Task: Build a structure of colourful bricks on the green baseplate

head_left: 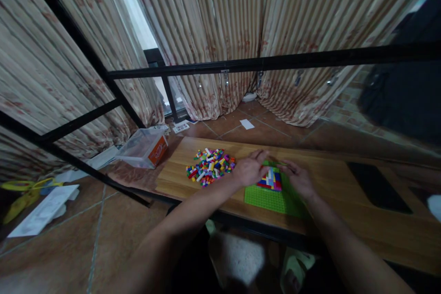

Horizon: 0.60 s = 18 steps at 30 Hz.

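A green studded baseplate (263,200) lies on the wooden table, with a flat patch of red, blue, white and purple toy bricks (274,181) built on it. My left hand (251,168) is over the left side of that patch, fingers stretched out and somewhat blurred. Across from it, my right hand (299,179) hovers at the plate's right side with fingertips pinched together. A small yellowish bit shows at those fingertips, too blurred to name. Left of my left hand, loose multicoloured toy bricks (210,165) are spread in a pile, partly behind my forearm.
The wooden table (330,170) has a dark flat panel (377,186) at its right. A clear plastic box (141,147) with an orange label stands on the tiled floor beyond the table's left end. A black metal frame bar (206,69) crosses in front of the curtains.
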{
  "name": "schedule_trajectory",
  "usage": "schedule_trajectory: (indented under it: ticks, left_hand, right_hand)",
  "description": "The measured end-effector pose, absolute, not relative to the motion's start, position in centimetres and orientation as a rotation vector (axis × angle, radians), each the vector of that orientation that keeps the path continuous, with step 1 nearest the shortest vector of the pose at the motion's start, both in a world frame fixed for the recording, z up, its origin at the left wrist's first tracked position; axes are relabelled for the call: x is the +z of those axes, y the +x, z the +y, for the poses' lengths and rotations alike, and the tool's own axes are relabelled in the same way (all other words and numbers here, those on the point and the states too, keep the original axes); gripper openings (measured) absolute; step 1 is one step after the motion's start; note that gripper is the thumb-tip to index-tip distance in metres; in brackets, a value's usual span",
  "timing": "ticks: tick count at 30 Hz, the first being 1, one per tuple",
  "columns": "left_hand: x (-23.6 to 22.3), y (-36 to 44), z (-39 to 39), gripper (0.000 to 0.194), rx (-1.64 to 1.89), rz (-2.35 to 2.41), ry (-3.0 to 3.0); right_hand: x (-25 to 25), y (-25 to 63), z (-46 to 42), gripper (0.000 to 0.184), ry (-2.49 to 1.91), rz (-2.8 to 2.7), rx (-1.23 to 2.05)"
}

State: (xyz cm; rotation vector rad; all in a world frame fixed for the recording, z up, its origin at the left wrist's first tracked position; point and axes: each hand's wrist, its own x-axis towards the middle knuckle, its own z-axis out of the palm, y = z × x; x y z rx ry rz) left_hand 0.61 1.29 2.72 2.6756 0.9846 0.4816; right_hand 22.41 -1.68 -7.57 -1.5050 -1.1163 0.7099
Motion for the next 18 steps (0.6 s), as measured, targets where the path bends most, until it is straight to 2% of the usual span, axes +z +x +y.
schedule_trajectory:
  ticks: [4,7,11,18]
  left_hand:
    - [2.8,-3.6,4.4,0.037,0.767,1.124,2.401]
    - [1.4,-6.2,5.7,0.028,0.967,1.225,2.106]
    - [0.2,-7.9,5.8,0.024,1.156,1.313,1.830]
    - [1.2,-9.0,6.0,0.024,1.171,1.331,1.815]
  right_hand:
    - [-6.1,22.7,-2.4,0.037,-1.597,-1.039,0.594]
    - [-4.4,21.7,-4.0,0.030,-1.621,-1.116,0.458]
    - [-2.8,18.3,-6.0,0.029,-1.607,-1.343,0.403]
    - [-1.9,11.4,-3.5,0.027,-1.563,-2.002,0.307]
